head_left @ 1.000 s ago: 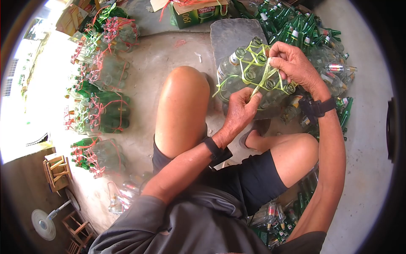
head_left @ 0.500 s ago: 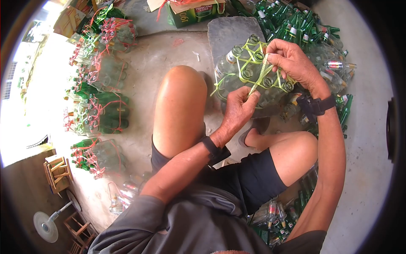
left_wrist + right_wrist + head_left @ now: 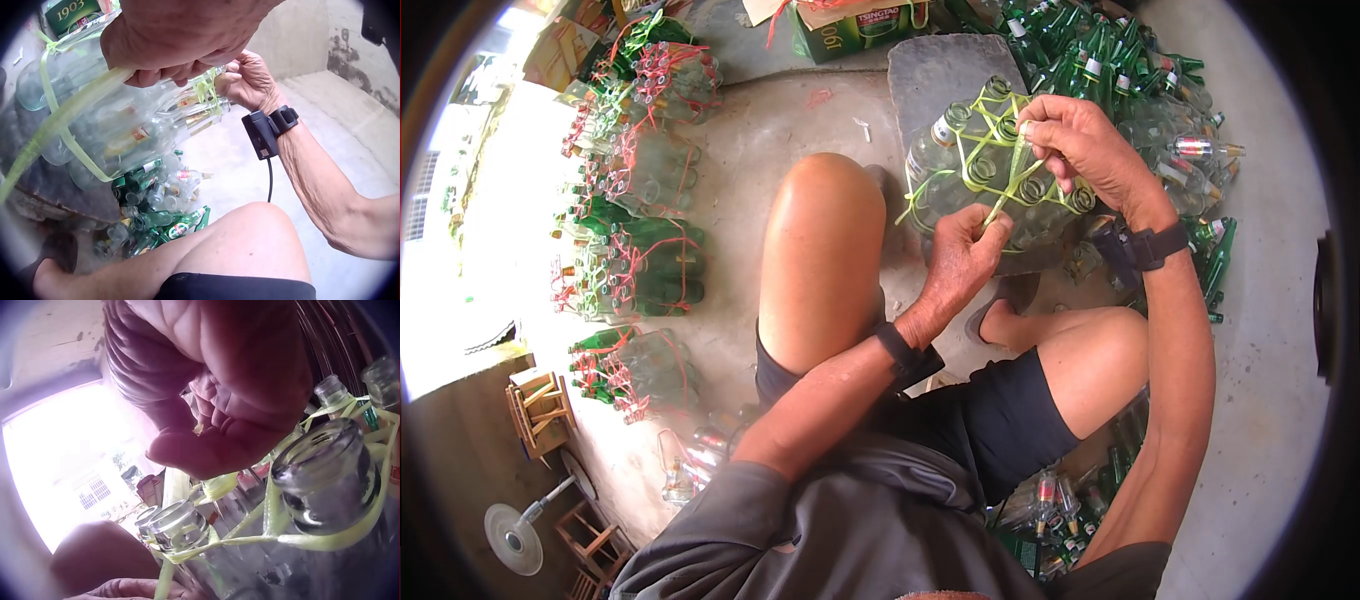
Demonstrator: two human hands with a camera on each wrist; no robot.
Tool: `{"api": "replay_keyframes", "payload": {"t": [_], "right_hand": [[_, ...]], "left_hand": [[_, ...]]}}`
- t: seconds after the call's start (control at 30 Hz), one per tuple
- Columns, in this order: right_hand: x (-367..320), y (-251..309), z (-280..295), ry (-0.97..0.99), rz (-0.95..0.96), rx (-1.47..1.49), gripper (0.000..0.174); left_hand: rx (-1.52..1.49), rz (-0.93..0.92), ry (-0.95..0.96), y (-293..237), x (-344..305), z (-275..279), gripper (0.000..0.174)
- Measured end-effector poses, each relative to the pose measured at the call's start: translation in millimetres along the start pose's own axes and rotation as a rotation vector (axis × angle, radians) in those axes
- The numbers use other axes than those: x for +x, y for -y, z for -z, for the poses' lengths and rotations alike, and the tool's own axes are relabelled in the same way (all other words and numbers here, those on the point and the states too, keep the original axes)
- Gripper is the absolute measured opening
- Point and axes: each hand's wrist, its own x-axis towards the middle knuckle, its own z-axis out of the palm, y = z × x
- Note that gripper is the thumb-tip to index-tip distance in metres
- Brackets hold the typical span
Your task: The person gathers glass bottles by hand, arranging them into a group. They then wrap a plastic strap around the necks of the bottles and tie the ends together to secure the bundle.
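Note:
Clear glass bottles (image 3: 940,160) stand bundled on a grey stone slab (image 3: 920,70), with yellow-green plastic strap (image 3: 970,150) looped round their necks. At the bundle's near side the left hand (image 3: 968,258) pinches a strap between thumb and fingers. My right hand (image 3: 1090,150) pinches the strap above the bottle mouths, fingers curled. In the left wrist view a wide strap (image 3: 56,125) runs from under the left hand (image 3: 181,37) past the bottles. Bottle necks (image 3: 325,469) wrapped by strap lie below the right hand (image 3: 219,381) in the right wrist view.
Loose green and clear bottles (image 3: 1080,60) lie in a heap at the upper right, more near the right thigh. Red-tied bottle bundles (image 3: 655,250) line the left side. A green carton (image 3: 850,35) stands beyond the slab; a fan (image 3: 513,538) is at the lower left.
The bundle and both hands appear slightly further up and left in the head view. Both hands keep their pinch on the strap.

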Motion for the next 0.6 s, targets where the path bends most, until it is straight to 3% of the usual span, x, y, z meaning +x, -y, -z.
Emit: {"api": "replay_keyframes", "payload": {"t": [0.6], "right_hand": [[-8.2, 12.7, -1.8, -0.018, 0.044, 0.034, 0.029]], "left_hand": [[-0.013, 0.021, -0.008, 5.5, -1.1, -0.2, 0.021]]}}
